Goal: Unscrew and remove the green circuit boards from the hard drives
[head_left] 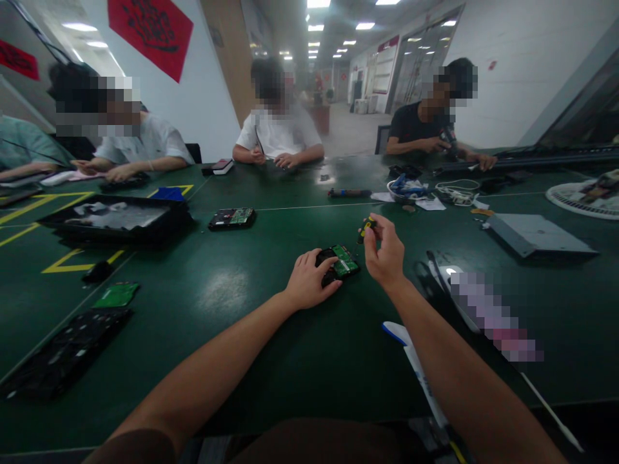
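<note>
A hard drive with a green circuit board lies on the dark green table in front of me. My left hand rests on its left side, fingers curled over the edge, holding it down. My right hand is raised just to the right of the drive, pinching a small black and yellow screwdriver between thumb and fingers, its tip pointing down toward the board.
Another hard drive lies further back, left of centre. A black tray sits at the left, a loose green board and a black panel nearer. A grey metal case lies right. Three people sit across the table.
</note>
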Action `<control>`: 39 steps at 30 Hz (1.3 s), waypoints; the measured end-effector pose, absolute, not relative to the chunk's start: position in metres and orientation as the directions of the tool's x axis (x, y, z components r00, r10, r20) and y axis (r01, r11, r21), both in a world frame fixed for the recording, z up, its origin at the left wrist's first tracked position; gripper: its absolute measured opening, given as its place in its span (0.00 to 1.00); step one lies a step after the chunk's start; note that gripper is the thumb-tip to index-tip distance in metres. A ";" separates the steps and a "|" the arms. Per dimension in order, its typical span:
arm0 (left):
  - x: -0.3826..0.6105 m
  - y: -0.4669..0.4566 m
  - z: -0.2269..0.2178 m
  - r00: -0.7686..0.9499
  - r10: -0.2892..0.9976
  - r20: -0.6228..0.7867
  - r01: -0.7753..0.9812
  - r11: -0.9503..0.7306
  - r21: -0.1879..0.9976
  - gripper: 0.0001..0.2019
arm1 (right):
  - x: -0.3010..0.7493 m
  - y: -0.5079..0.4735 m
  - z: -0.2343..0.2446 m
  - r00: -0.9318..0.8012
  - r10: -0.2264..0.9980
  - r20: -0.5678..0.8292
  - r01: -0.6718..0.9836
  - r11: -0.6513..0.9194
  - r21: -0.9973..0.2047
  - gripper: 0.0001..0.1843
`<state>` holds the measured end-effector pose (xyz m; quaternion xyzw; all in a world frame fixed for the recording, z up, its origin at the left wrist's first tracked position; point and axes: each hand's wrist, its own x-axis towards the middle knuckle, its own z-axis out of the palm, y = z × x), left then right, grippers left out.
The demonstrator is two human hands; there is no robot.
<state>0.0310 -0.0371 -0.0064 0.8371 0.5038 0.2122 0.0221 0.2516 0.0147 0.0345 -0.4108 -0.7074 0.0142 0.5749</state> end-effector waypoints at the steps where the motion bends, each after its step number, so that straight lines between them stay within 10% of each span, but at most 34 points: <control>1: 0.031 -0.037 -0.006 0.400 0.853 0.334 0.833 -0.491 0.255 0.31 | 0.252 0.014 0.035 0.002 0.590 0.807 0.569 0.663 -0.486 0.20; 39: 0.031 -0.037 -0.006 0.405 0.851 0.334 0.838 -0.492 0.238 0.31 | 0.250 0.011 0.040 -0.023 0.558 0.830 0.607 0.667 -0.432 0.21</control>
